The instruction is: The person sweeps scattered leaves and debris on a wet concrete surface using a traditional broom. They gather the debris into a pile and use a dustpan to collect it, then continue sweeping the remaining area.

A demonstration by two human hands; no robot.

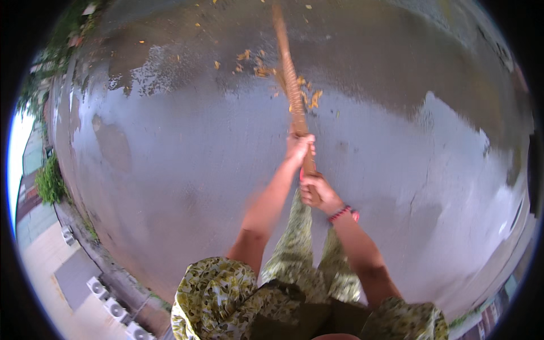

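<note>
My left hand (298, 148) and my right hand (322, 192) are wrapped round a long brown wooden pole (292, 85). The left is the farther one; the right grips close to the near end. From my hands the pole stretches away, leaning slightly left, to the top edge of the picture, where any head on it cannot be made out. Yellow-brown leaves (315, 99) lie scattered on both sides of it, on wet pavement (198, 153). Motion blurs the pole and my left forearm. A dark red braided bracelet (341, 213) circles my right wrist.
Dark puddles (368, 73) spread across the far pavement, with reflections in them. Along the left side runs a pale wall with several air-conditioner units (116, 310) and a green bush (50, 181). My legs in patterned trousers (292, 238) stand below my hands.
</note>
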